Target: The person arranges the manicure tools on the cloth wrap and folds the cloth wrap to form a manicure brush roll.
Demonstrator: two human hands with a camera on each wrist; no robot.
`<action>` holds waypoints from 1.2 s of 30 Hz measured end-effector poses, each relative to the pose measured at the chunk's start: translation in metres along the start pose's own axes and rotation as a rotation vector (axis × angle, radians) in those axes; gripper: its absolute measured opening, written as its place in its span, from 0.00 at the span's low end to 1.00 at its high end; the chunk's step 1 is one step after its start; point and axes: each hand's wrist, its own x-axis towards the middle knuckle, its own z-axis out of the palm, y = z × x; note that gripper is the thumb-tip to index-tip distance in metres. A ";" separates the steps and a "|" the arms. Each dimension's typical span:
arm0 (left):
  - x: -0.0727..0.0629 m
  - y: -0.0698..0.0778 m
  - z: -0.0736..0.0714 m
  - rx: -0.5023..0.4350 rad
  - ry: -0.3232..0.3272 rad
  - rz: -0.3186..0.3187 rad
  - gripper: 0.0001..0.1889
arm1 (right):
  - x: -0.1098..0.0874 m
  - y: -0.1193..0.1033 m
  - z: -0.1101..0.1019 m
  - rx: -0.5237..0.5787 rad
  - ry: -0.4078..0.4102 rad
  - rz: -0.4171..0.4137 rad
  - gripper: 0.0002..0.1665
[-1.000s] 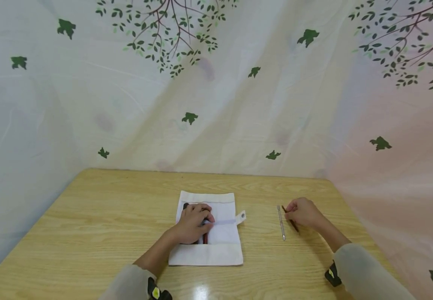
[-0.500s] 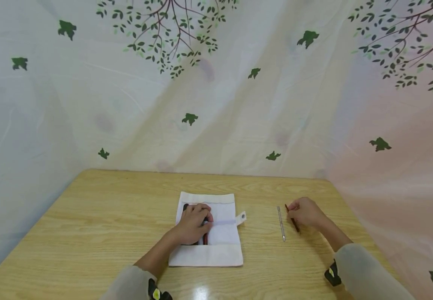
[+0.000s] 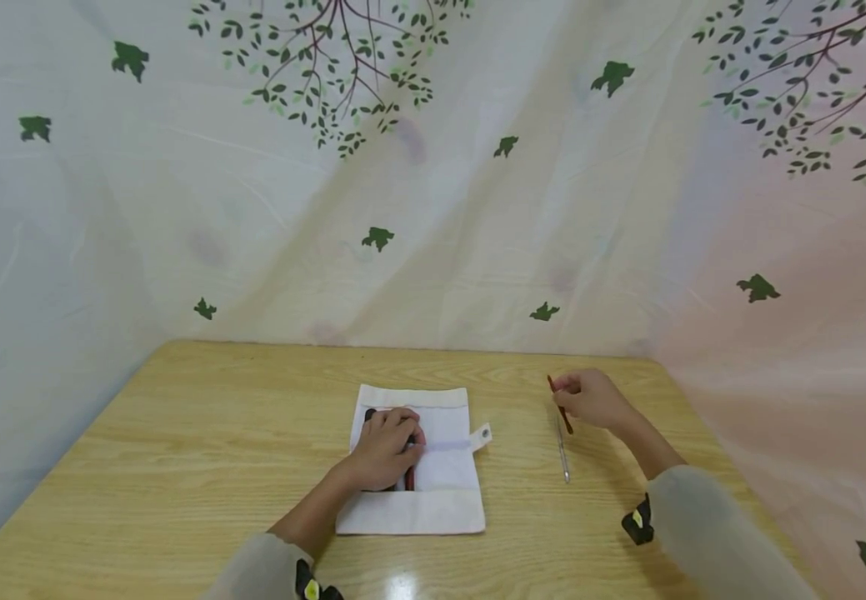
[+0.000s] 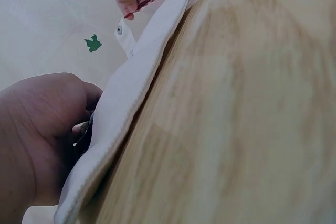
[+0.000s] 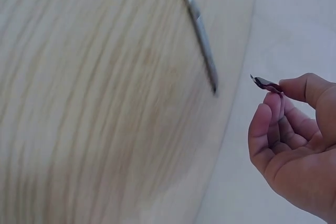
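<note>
My right hand (image 3: 590,396) pinches a slim dark-red tool (image 3: 566,417) between thumb and fingertips, raised over the right part of the table. The right wrist view shows the tool's thin pointed metal tip (image 5: 253,78). Below it lies a silver metal rod-like tool (image 3: 563,458) with a textured shaft (image 5: 202,35). My left hand (image 3: 386,450) rests, fingers spread and slightly bent, on an unfolded white cloth pouch (image 3: 443,467). Under this palm are several tools, partly hidden; a black end (image 3: 369,413) and a red shaft (image 3: 409,479) show.
A strap with a metal snap (image 3: 481,437) sticks out from the pouch's right side. The wooden table (image 3: 200,450) ends at a pale printed curtain (image 3: 433,275) behind. Sleeves and wrist-worn cameras come in from the lower edge.
My right hand has lifted the dark-red tool off the table and carried it left and away from me, close over the silver tool. My left hand has stayed on the pouch.
</note>
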 end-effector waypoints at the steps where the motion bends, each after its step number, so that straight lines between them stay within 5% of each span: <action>1: 0.000 0.000 0.000 0.000 -0.002 -0.003 0.04 | 0.003 -0.003 0.002 0.015 -0.006 -0.013 0.19; 17: 0.001 -0.001 0.001 -0.016 -0.019 -0.029 0.05 | 0.043 -0.056 0.046 0.091 0.012 -0.136 0.17; 28: 0.002 -0.007 0.007 -0.015 0.013 0.005 0.05 | 0.055 -0.083 0.068 0.166 0.024 -0.165 0.12; 36: 0.005 -0.009 0.009 -0.011 0.009 -0.032 0.05 | 0.059 -0.094 0.084 0.207 0.009 -0.172 0.16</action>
